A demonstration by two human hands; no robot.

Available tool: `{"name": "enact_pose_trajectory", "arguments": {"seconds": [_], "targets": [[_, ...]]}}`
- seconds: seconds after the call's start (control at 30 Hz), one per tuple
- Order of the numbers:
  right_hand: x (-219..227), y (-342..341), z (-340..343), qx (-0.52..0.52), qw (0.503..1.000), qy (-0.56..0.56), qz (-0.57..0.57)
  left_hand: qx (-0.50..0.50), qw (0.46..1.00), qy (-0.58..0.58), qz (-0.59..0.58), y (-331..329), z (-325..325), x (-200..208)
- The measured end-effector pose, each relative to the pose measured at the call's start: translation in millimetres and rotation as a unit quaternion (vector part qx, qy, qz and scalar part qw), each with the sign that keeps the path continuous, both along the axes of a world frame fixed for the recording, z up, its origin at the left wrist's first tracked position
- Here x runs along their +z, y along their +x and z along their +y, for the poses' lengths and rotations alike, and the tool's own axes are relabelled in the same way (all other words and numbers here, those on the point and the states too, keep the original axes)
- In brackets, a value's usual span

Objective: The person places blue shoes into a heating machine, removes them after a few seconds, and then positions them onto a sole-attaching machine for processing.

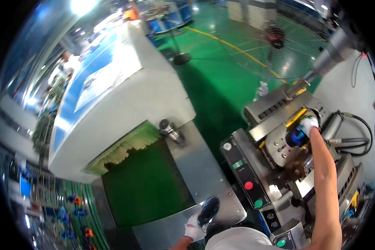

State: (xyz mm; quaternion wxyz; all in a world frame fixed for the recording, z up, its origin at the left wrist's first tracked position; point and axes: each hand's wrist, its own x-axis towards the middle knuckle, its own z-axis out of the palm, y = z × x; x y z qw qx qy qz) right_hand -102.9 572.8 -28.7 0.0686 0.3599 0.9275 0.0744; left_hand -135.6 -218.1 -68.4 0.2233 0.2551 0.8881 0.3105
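My left hand (pixel 193 230), in a white glove, grips a dark shoe (pixel 209 210) with a pale edge, low over the metal ledge (pixel 234 203) in front of me. With its arm stretched out to the right, my right hand (pixel 309 123) is also gloved and closed over a shiny blue and dark shoe-shaped piece (pixel 298 136). That piece sits in the metal machine (pixel 275 148), beside a yellow bar (pixel 296 117). The right fingertips are partly hidden by the back of the hand.
A control panel (pixel 248 175) with red and green buttons runs along the machine's near side. Left of it, a white housing (pixel 154 93) has a green-fringed opening over a green belt (pixel 148 183). A metal cylinder (pixel 171 131) stands on the ledge. Beyond is a floor fan (pixel 275 36).
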Motion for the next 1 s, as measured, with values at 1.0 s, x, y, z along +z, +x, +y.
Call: {"name": "enact_pose_trajectory", "arguments": {"seconds": [1.0], "targets": [[-13.5, 77.1, -540.9, -0.031, 0.997, -0.046, -0.045, -0.046, 0.996, 0.009, -0.077, -4.7, -35.0, -57.6]]}}
